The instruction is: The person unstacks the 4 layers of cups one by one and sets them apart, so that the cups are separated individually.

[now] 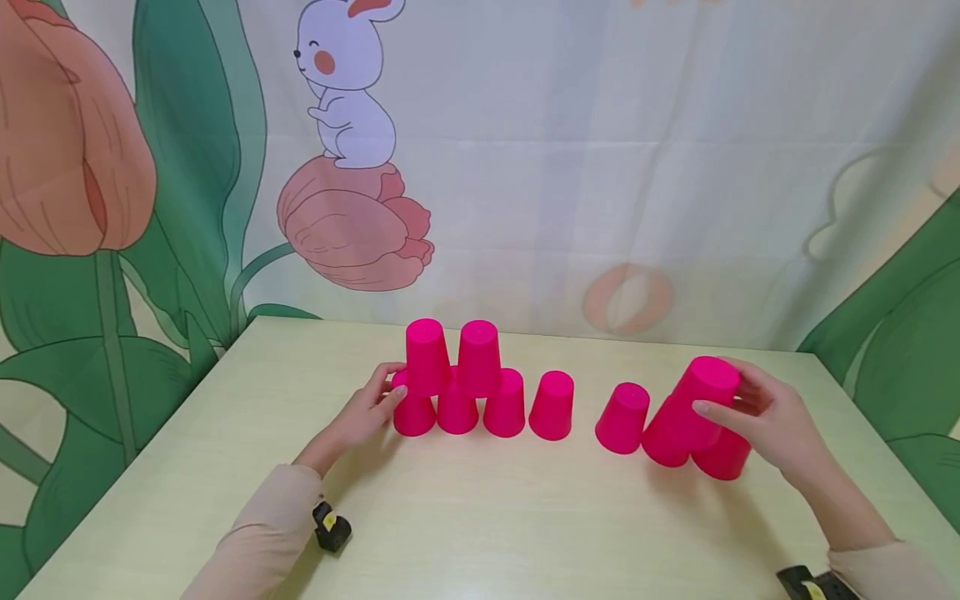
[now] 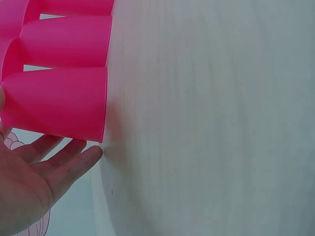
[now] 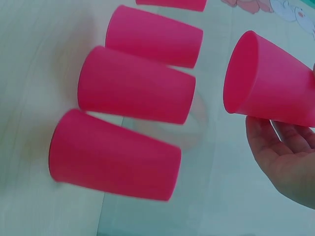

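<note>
Pink cups (image 1: 551, 406) are standing mouth-down on the table (image 1: 480, 525), 2 bridging gaps for shared support, while the left hand (image 1: 363, 411), fingers loose, is apparently steadying the end cup (image 1: 415, 417) and the right hand (image 1: 778, 425) is grasping 1 raised cup (image 3: 280, 81) by its side, presumably keeping its mouth free.

The pink cups (image 1: 556, 408) look like thin, smooth plastic with a mostly matt finish and a faint satin sheen on their walls. The table (image 1: 480, 517) has a smooth, pale wood-look top with fine streaky grain. The printed backdrop (image 1: 525, 167) appears to be matt cloth, lightly creased. The beige sleeves (image 1: 258, 525) look like soft, matt fabric, gently wrinkled.
</note>
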{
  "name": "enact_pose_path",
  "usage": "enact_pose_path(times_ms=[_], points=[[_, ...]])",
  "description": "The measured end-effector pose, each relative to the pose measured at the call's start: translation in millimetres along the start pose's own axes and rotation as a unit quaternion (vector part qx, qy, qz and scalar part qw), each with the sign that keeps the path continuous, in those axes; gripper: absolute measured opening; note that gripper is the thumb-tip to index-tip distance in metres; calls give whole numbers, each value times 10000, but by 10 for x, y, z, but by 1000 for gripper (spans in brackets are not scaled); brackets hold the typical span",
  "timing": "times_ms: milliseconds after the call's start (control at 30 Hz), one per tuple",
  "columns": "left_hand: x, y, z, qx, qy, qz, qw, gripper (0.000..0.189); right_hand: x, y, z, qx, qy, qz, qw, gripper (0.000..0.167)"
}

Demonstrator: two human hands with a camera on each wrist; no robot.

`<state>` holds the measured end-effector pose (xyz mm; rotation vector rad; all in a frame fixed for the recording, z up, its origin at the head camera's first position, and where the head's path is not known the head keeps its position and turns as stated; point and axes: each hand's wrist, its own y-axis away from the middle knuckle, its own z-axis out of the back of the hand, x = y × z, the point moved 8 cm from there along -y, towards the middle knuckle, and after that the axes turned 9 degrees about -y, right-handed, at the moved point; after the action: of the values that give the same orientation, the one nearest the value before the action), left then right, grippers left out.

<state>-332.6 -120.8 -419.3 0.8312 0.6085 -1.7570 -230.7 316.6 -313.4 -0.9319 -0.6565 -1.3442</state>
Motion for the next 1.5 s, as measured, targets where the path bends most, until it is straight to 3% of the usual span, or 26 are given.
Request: enact_pose_path(times_ms=[600,867,1133,1300,1433,1500], points=[[-27,8,12,15,39,77,10000,46,-240,35,471,-344,-90,81,9993,54],[-25,-5,20,11,-10,44,10000,46,-365,59,663,-578,-260,-70,9980,54],[-38,-8,15,49,22,104,9999,46,-511,87,888,-841,58,-291,9960,57],[-172,52,36,113,64,149,9998,45,-634,117,1001,-927,-23,-388,9949,53],[-325,127,74,149,125,165,9997,45,-748,137,1063,-1037,67,-558,9930,58],[-314,123,72,149,97,171,9997,45,-802,144,1086,-1084,173,-659,9918,63]])
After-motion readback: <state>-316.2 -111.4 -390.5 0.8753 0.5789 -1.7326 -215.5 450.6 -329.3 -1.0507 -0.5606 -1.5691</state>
